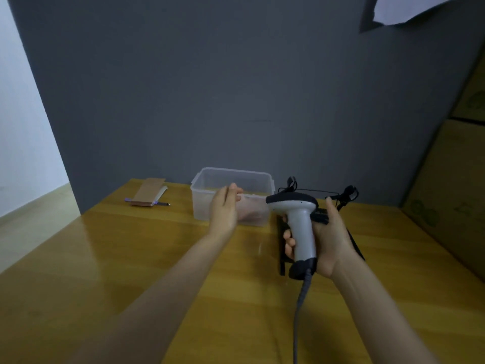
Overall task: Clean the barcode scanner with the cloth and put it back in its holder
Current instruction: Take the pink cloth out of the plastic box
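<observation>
My right hand grips the handle of the grey and black barcode scanner, held upright above the table with its head pointing left and its grey cable hanging toward me. Behind it the black holder lies on the table, mostly hidden. A pinkish cloth lies inside the clear plastic box. My left hand hovers at the box's front wall, fingers apart, holding nothing.
A brown notebook with a purple pen lies at the back left of the wooden table. Black wire clips stand behind the scanner. Cardboard boxes rise on the right, a grey wall behind.
</observation>
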